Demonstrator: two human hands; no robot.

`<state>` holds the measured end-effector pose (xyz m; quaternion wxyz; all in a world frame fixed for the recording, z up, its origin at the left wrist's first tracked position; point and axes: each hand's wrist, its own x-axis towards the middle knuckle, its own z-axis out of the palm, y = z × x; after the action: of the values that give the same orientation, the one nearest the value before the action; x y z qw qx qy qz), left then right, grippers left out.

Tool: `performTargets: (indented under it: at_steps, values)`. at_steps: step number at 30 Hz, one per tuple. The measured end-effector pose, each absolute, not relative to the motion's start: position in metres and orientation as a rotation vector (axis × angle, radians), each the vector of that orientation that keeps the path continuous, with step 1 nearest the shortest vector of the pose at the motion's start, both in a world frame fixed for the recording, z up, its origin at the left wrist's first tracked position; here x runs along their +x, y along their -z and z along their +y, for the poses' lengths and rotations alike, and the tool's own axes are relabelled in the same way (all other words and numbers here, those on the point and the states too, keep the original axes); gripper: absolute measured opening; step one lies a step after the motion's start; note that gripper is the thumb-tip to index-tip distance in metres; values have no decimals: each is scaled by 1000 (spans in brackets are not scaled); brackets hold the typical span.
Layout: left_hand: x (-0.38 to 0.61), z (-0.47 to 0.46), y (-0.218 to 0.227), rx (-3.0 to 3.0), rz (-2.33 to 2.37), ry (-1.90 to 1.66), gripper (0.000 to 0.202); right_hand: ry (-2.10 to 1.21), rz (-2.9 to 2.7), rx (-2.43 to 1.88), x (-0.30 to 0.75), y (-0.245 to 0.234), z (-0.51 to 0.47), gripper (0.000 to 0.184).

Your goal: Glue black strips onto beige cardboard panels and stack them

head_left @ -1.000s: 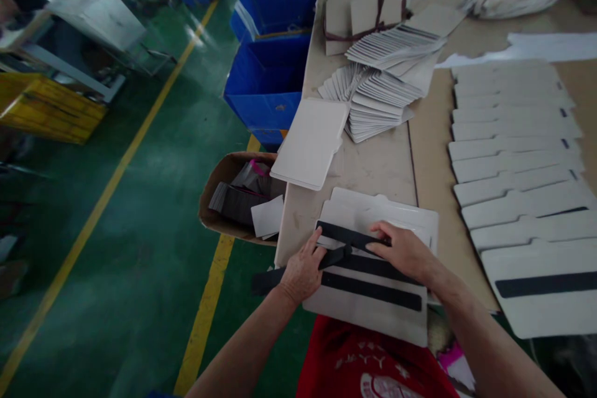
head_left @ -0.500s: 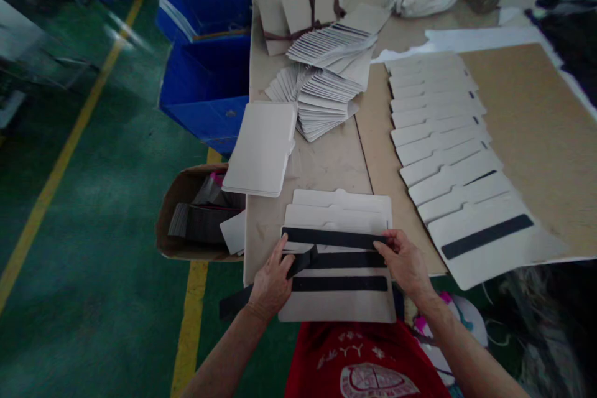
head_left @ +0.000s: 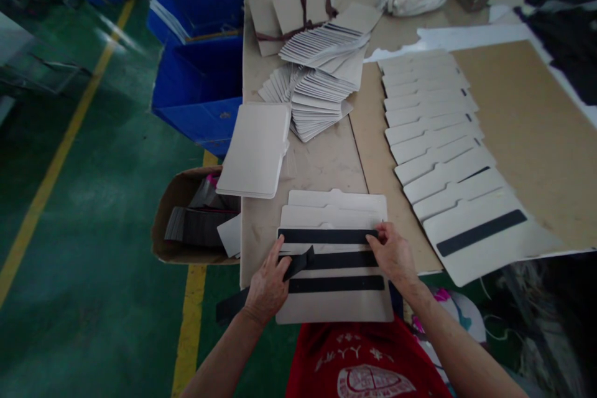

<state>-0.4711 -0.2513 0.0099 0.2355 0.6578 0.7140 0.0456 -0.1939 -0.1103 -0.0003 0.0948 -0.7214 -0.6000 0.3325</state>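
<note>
Several pale grey boards (head_left: 336, 314) lie overlapped at the table's front edge, with black strips across them. The uppermost black strip (head_left: 326, 236) lies straight along one board. My left hand (head_left: 268, 289) has its index fingertip on that strip's left end. Between its other fingers and palm it grips loose black strips; one end (head_left: 301, 263) sticks out to the right, and the tail (head_left: 231, 306) hangs out past the wrist. My right hand (head_left: 394, 255) is closed, thumb and fingertips together at the strip's right end. Whether the strip is pinched or pressed there is hard to make out.
To the right, a row of overlapping boards (head_left: 476, 249) rests on brown cardboard (head_left: 527, 137). Further boards (head_left: 256, 149) lie at the left edge, fanned stacks (head_left: 321, 99) behind. Blue bins (head_left: 200, 112) and a carton (head_left: 158, 224) stand left of the table.
The strip's right end has come down, so it now lies straighter on the board. My right hand has moved slightly left and up. The whole view has shifted a little.
</note>
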Motion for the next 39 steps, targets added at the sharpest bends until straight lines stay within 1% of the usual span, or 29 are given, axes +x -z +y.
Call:
performTargets:
  at_steps: [5, 9, 12, 13, 18, 22, 24, 26, 28, 31, 34, 39]
  values:
    - [-471, -250, -11, 1818, 1954, -127, 34, -898, -1896, -2167, -197, -2, -110, 24]
    - [-472, -252, -9, 1821, 1956, -108, 36, -716, -2036, -2157, -200, -3, -112, 20]
    - [-472, -252, -8, 1791, 1967, -90, 40, -660, -2218, -2082, -202, -5, -116, 7]
    - [-472, -251, -8, 1778, 1968, -82, 43, -656, -2284, -2059, -204, -6, -118, 8]
    - [-468, -246, -15, 1751, 1935, -8, 72, -527, -2611, -1963, -212, -22, -127, 24]
    - [-461, -238, -24, 1710, 1955, 128, 74, -328, -3005, -1723, -226, -37, -135, 65]
    - [-457, -232, -28, 1691, 1961, 205, 75, -210, -3175, -1601, -237, -41, -137, 76]
    - [-454, -226, -31, 1679, 1958, 277, 78, -119, -3313, -1494, -247, -44, -137, 78]
    - [-452, -222, -33, 1668, 1956, 333, 82, -100, -3407, -1422, -255, -46, -135, 77]
    - [-449, -218, -33, 1669, 1962, 377, 85, -277, -3353, -1444, -261, -46, -131, 74]
    - [-448, -217, -34, 1681, 1975, 382, 81, -453, -3159, -1496, -258, -42, -129, 75]
    - [-449, -217, -38, 1657, 1971, 349, 77, -404, -3102, -1528, -234, -33, -129, 70]
